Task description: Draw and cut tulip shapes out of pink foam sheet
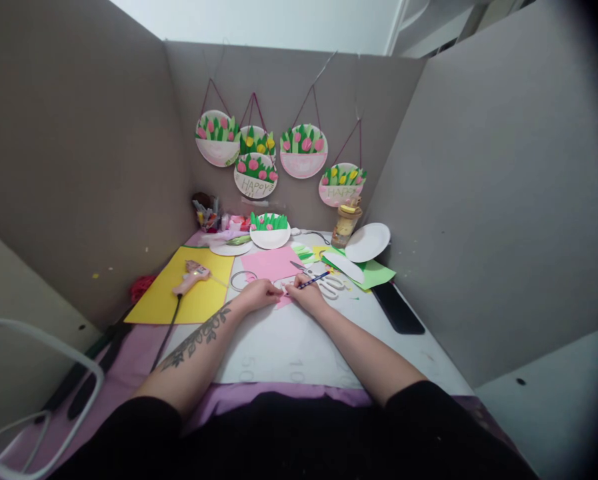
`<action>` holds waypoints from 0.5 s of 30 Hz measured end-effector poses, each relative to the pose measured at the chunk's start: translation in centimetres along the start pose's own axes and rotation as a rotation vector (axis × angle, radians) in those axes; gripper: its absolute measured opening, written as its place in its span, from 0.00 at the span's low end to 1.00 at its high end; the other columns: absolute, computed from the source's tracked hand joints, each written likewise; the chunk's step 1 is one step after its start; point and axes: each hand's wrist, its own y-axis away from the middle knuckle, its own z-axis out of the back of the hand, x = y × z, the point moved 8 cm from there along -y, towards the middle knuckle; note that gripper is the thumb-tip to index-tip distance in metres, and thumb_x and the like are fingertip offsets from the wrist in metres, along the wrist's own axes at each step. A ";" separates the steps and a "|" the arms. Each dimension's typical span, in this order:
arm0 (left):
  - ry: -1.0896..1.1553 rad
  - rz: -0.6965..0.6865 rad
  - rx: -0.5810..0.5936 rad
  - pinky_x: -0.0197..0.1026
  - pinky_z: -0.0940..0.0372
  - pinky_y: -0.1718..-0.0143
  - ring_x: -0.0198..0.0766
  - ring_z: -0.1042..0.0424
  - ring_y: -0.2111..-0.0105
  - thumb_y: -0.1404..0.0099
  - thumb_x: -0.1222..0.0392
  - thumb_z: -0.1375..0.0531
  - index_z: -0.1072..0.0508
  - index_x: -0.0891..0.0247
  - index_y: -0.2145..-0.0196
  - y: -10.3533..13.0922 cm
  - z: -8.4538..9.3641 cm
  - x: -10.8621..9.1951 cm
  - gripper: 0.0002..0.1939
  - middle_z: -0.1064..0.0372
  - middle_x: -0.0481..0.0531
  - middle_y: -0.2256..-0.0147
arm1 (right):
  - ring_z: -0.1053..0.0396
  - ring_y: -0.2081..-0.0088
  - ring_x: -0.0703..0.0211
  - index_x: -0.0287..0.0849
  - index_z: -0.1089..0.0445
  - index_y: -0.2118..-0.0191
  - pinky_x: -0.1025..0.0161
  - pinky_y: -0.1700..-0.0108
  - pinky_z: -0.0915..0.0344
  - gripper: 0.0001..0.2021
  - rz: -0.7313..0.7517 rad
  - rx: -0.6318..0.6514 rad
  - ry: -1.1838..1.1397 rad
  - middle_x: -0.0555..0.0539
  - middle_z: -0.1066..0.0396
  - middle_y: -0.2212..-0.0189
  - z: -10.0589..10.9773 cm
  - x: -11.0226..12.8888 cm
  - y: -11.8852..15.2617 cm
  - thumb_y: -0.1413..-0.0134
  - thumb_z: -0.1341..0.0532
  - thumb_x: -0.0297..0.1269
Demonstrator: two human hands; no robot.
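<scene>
My right hand (305, 295) grips a dark blue pencil (315, 279), which slants up to the right, its lower end among my fingers. Close beside it, my left hand (259, 295) has its fingers pinched together at a small pink paper piece (283, 303) on the white table sheet. Some of that piece is hidden by both hands. Just beyond them lies a larger sheet of pink paper (271, 263). White-handled scissors (333, 287) rest right of my right hand, blades pointing away to the left. A thin ring (242, 280) lies by my left hand.
A glue gun (193, 278) lies on yellow paper (151, 300) at left, its cord running forward. At right are a black phone (397, 308), green paper (379, 273), white paper plates (369, 241) and a drink cup (346, 227). Several flower-decorated plates (303, 165) hang behind.
</scene>
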 end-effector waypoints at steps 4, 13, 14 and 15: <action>-0.002 -0.007 -0.001 0.34 0.42 0.65 0.38 0.30 0.67 0.41 0.56 0.42 0.22 0.60 0.58 -0.1 -0.1 0.1 0.15 0.26 0.52 0.65 | 0.44 0.77 0.63 0.44 0.46 0.82 0.65 0.72 0.48 0.14 -0.028 -0.024 0.001 0.56 0.44 0.84 0.3 -0.1 0.0 0.59 0.40 0.42; 0.001 -0.012 -0.009 0.34 0.42 0.65 0.37 0.30 0.67 0.41 0.56 0.42 0.22 0.60 0.58 -0.2 -0.2 0.4 0.15 0.26 0.52 0.66 | 0.44 0.77 0.63 0.43 0.46 0.82 0.66 0.72 0.47 0.14 -0.016 -0.010 -0.003 0.56 0.44 0.83 0.1 -0.2 -0.1 0.59 0.40 0.42; 0.002 -0.014 -0.008 0.34 0.42 0.66 0.37 0.30 0.67 0.41 0.56 0.42 0.22 0.60 0.58 -0.2 -0.2 0.4 0.15 0.26 0.52 0.66 | 0.44 0.77 0.63 0.44 0.46 0.82 0.66 0.72 0.47 0.14 -0.017 -0.012 -0.005 0.56 0.44 0.84 0.1 -0.3 -0.1 0.59 0.40 0.42; 0.005 -0.013 -0.008 0.34 0.42 0.66 0.37 0.30 0.67 0.41 0.56 0.42 0.22 0.60 0.58 -0.2 -0.2 0.4 0.15 0.26 0.52 0.66 | 0.44 0.77 0.64 0.44 0.46 0.82 0.66 0.72 0.48 0.14 -0.017 -0.018 -0.006 0.56 0.44 0.84 0.1 -0.3 -0.1 0.59 0.40 0.41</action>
